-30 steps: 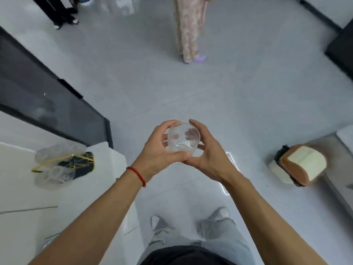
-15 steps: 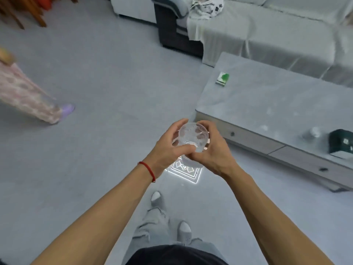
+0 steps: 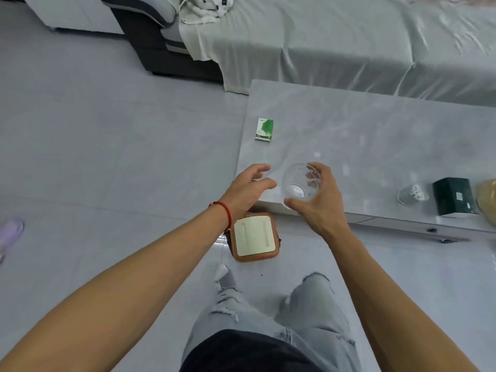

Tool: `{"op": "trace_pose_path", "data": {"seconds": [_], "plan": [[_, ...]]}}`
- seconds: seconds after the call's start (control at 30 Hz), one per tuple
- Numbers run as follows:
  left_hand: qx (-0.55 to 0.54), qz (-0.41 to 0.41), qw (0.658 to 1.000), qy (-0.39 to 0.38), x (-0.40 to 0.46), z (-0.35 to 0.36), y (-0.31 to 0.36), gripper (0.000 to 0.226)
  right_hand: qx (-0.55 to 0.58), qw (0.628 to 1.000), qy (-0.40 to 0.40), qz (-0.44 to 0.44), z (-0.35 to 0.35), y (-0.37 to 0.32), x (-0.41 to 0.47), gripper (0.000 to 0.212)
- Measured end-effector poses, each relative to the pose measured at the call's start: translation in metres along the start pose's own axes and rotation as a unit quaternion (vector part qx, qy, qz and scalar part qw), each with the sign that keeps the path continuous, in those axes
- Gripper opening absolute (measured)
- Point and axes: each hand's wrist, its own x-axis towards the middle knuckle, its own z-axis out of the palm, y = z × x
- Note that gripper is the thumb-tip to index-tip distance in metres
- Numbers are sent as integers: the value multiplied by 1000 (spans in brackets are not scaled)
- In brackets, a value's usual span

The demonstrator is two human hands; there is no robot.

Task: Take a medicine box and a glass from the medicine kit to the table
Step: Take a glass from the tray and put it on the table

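My right hand (image 3: 319, 202) grips a clear ribbed glass (image 3: 300, 185) from the side, holding it over the near left corner of the pale marble table (image 3: 362, 135). My left hand (image 3: 248, 187) is just left of the glass, fingers spread, holding nothing. A green and white medicine box (image 3: 264, 129) lies flat on the table's left edge, beyond both hands.
A brown and cream square case (image 3: 255, 237) sits on the floor by the table's corner, near my feet. On the table's right stand a small clear glass (image 3: 412, 196), a dark green box (image 3: 453, 196) and a tan object (image 3: 487, 202). A covered sofa (image 3: 335, 41) lies behind.
I have turned and stepped up to the table. My left hand has let go of the glass and opened; the right hand alone now holds it over the table's corner.
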Motion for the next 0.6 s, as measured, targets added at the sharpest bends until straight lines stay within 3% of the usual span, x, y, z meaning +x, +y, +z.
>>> {"op": "trace_pose_path", "data": {"seconds": [0.17,0.3,0.6], "plan": [[51,-43,998,10,106,2,16,50,3,999,8,34,10,28,121,89],[76,-83,993,45,196,12,11,57,-13,999,-33,34,30,74,229,88],[87,-137,979,121,394,25,-48,67,-67,992,-98,33,97,159,428,86]]}}
